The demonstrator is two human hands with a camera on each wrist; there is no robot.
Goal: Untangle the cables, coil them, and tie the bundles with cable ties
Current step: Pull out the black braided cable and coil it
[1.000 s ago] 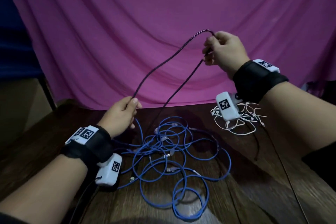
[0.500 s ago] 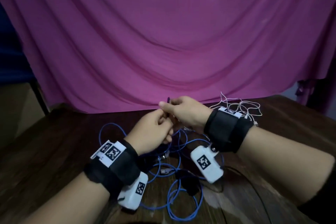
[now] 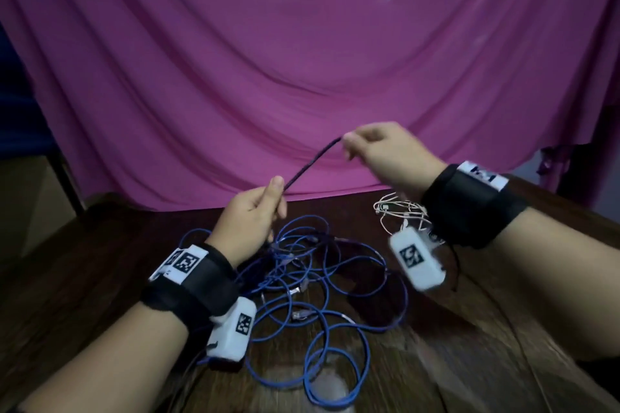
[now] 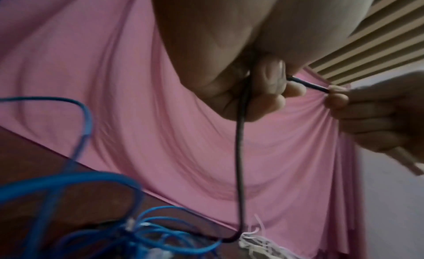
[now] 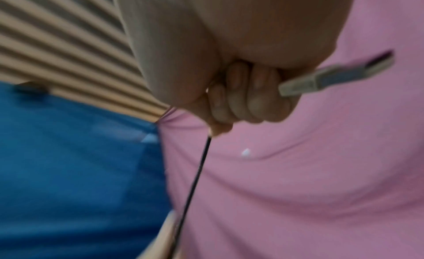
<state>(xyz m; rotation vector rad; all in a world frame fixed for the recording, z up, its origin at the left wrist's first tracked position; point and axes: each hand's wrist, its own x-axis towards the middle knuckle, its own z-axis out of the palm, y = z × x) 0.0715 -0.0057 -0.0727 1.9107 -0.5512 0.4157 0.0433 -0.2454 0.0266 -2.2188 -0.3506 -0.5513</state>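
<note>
above the table (image 3: 100,278), left hand (image 3: 246,221) and right hand (image 3: 385,154) each pinch the dark braided cable (image 3: 312,161); its lower run disappears among blue cables (image 3: 318,278). right wrist view blurred.

Dark braided cable (image 3: 312,161) stretched taut in air between both hands, above table's far middle; rest drops down into the pile. Its grey USB plug (image 5: 335,76) sticks out of the right hand. Blue cables (image 3: 322,282) in loose tangled loops, flat on table centre toward near edge. White thin cable (image 3: 399,214) bunched near far right edge, just beside blue ones.
</note>
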